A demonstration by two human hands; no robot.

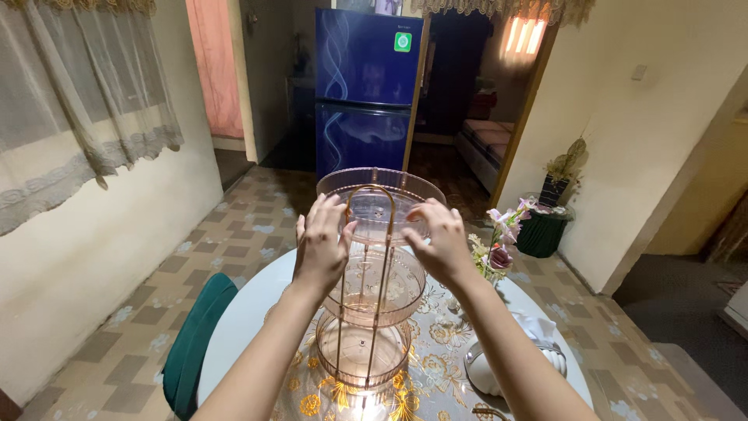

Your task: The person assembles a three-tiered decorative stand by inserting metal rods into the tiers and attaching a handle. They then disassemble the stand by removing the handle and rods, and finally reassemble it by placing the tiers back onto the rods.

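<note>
Standing on the round white worktop (241,312), the tiered pink clear-plastic tray stand (374,281) looks light, rigid, slippery; left hand (321,243) and right hand (438,238) grasp its top tier's rim, the sensible hold.

Both arms reach forward, left hand (321,243) and right hand (438,242) seemingly curled, facing

A three-tier stand (372,288) of clear pink plastic stood upright between the two hands. Its round bowls were stacked one above another, the widest at the top and the smallest at the bottom, and all three were empty. A thin copper-coloured loop handle (366,234) ran up its near side. The left hand (321,245) and the right hand (441,242) gripped the rim of the top bowl (382,187) from either side, fingers curled over its edge.
</note>
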